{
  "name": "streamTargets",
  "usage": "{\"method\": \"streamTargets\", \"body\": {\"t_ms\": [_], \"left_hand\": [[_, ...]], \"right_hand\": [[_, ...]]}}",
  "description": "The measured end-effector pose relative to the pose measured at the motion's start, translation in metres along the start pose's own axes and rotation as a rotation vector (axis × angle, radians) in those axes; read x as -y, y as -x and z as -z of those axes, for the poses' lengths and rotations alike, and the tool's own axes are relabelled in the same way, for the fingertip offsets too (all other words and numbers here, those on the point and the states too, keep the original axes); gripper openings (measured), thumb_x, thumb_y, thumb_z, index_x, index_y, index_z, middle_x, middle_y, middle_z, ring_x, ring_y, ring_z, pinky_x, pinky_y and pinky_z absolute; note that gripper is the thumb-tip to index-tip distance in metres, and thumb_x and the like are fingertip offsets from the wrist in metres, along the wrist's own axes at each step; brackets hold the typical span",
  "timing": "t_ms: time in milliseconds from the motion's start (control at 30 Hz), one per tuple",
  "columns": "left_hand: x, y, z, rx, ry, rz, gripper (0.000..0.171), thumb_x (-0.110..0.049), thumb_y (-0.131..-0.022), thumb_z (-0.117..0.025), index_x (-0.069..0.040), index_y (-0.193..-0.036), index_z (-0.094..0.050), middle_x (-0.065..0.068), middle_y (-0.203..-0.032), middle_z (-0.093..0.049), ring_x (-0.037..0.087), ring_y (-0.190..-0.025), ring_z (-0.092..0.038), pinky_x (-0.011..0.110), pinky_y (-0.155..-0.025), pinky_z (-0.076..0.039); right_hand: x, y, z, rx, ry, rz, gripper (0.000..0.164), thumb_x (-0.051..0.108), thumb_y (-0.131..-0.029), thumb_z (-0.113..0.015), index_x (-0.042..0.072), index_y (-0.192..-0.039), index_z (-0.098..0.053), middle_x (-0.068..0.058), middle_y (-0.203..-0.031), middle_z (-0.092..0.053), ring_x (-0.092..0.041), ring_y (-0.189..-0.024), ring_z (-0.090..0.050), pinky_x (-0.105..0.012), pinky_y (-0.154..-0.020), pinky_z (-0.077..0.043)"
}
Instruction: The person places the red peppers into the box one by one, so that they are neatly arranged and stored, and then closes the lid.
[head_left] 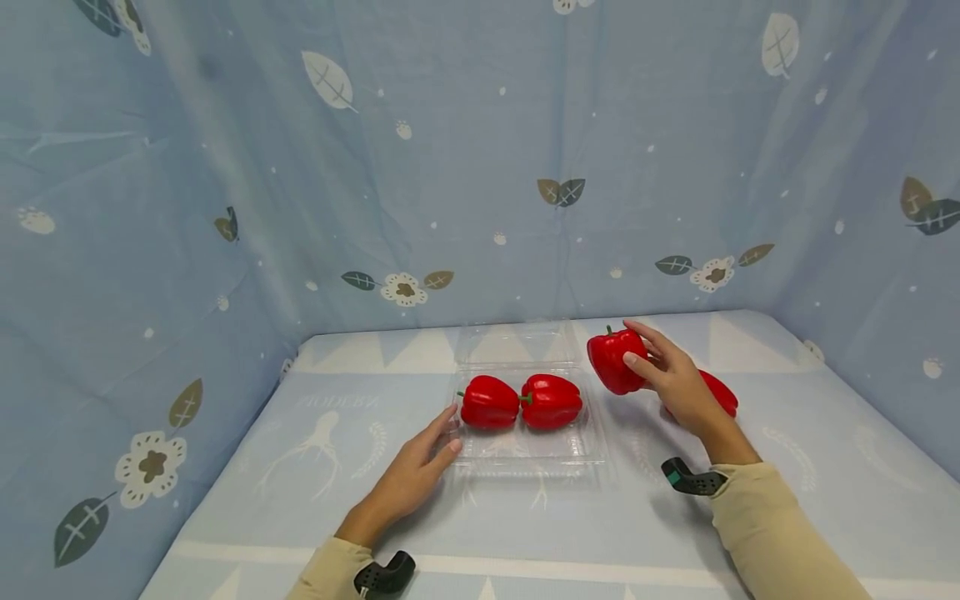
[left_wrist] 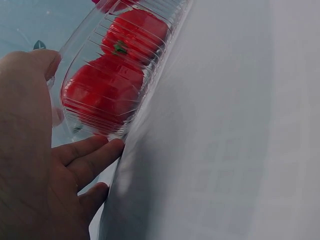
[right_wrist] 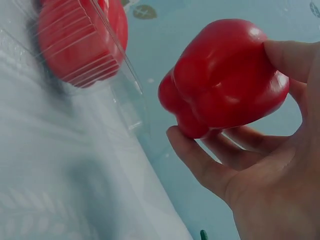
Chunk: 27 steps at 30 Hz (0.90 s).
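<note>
The red bell pepper (head_left: 611, 365) is held above the table (head_left: 337, 450), just right of the clear container (head_left: 525, 459), stem upward. The right hand (head_left: 675, 387) grips it from the right side, thumb on the near face, fingers behind and beneath. Judged by its gloss, the pepper should be light, firm-walled and somewhat slippery; the broad shoulders offer the soundest hold, and the stem should bear no load.

Two peppers (head_left: 551, 403) lie on their sides within the container, side by side. Its lid (head_left: 517, 343) lies back on the far side. The plastic appears thin, flexible and liable to slide; best held by the rim. The left hand (head_left: 408, 475) stands at the container's left end, thumb and fingers spread; how firmly it bears on the wall cannot be determined.

A fourth pepper (head_left: 720, 393) rests on the right, partly hidden behind the right hand; its stem is not visible. Lid edges are hard to trace. The left wrist view cuts off red matter at its top; the right wrist view conceals the held pepper's stem.
</note>
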<state>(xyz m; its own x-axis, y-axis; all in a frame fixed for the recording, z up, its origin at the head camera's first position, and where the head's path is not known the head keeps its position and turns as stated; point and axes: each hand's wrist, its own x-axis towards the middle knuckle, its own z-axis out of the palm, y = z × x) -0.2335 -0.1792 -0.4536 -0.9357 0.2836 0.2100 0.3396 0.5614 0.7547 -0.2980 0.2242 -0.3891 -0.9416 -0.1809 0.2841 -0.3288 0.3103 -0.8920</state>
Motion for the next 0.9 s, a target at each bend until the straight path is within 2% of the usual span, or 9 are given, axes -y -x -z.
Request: {"method": "streamTargets", "body": {"t_ms": [67, 200, 333, 567, 900], "left_hand": [[0.0, 0.0, 0.0, 0.001, 0.002, 0.006, 0.061, -0.032, -0.104, -0.056, -0.024, -0.159, -0.031, 0.008, -0.145, -0.055, 0.027, -0.136, -0.048, 0.055, -0.113, -0.032], [0.0, 0.0, -0.001, 0.004, 0.001, 0.015, 0.061, -0.032, -0.104, -0.057, -0.024, -0.159, -0.031, 0.007, -0.146, -0.054, 0.027, -0.137, -0.047, 0.055, -0.113, -0.032], [0.001, -0.001, -0.001, 0.005, -0.001, 0.015, 0.061, -0.032, -0.104, -0.056, -0.024, -0.159, -0.031, 0.008, -0.147, -0.052, 0.027, -0.137, -0.047, 0.055, -0.113, -0.032], [0.002, -0.002, -0.001, 0.006, 0.0, 0.003, 0.061, -0.031, -0.104, -0.056, -0.024, -0.159, -0.03, 0.009, -0.146, -0.053, 0.028, -0.136, -0.048, 0.056, -0.112, -0.033], [0.001, -0.002, 0.0, 0.006, -0.018, 0.006, 0.062, -0.032, -0.104, -0.056, -0.022, -0.159, -0.03, 0.009, -0.145, -0.054, 0.029, -0.136, -0.047, 0.057, -0.112, -0.033]], "right_hand": [[-0.001, 0.0, -0.001, 0.004, -0.03, -0.005, 0.067, 0.033, -0.101, -0.061, 0.021, -0.159, -0.029, -0.021, -0.15, -0.042, -0.045, -0.131, -0.046, -0.033, -0.088, -0.056], [-0.001, -0.001, -0.004, 0.01, -0.08, -0.034, 0.069, 0.035, -0.1, -0.062, 0.018, -0.158, -0.027, -0.022, -0.149, -0.041, -0.044, -0.13, -0.046, -0.03, -0.087, -0.055], [0.001, -0.002, -0.008, 0.027, -0.106, -0.062, 0.076, 0.034, -0.097, -0.068, 0.02, -0.157, -0.025, -0.021, -0.149, -0.04, -0.042, -0.129, -0.045, -0.035, -0.088, -0.056], [0.003, -0.003, -0.013, 0.06, -0.09, -0.087, 0.087, 0.033, -0.086, -0.08, 0.027, -0.156, -0.028, -0.016, -0.147, -0.041, -0.04, -0.131, -0.042, -0.051, -0.089, -0.055], [0.013, -0.002, -0.023, 0.092, -0.129, -0.05, 0.086, 0.03, -0.088, -0.079, 0.032, -0.158, -0.029, -0.012, -0.149, -0.041, -0.04, -0.134, -0.044, -0.049, -0.092, -0.054]]}}
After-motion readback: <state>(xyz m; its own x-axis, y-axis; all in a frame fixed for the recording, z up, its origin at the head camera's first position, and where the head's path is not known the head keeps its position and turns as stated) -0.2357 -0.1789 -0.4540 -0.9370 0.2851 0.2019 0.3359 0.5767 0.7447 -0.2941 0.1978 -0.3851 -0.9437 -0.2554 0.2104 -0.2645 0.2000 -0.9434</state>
